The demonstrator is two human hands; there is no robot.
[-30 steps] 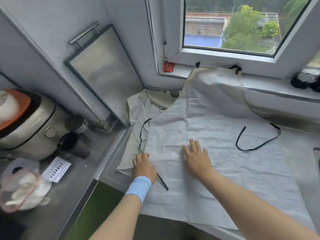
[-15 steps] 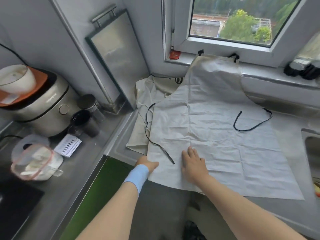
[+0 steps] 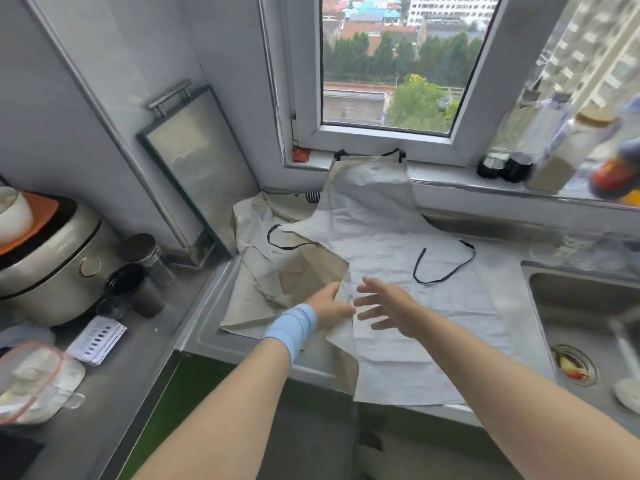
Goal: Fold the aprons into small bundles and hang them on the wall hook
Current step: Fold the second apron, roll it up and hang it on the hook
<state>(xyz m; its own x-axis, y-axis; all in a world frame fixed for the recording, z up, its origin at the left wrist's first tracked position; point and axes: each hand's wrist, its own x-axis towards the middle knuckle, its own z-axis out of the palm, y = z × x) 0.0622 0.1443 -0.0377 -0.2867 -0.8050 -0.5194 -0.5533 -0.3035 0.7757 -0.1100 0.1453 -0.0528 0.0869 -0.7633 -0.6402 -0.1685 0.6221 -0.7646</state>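
Top apron (image 3: 398, 244): pale grey-white cloth, creased, spread flat on the steel counter. Its bib runs up the back ledge, with the black neck loop (image 3: 369, 153) lying on the windowsill. Its left side is lifted and turned over toward the middle, showing a beige underside (image 3: 311, 271). The near hem overhangs the counter's front edge. The right black tie (image 3: 443, 263) lies curled in a loop on the cloth. The left black tie (image 3: 287, 239) arcs along the raised fold. Second apron (image 3: 252, 275): cream, crumpled, lies partly beneath the first, exposed on its left side, reaching toward the corner.
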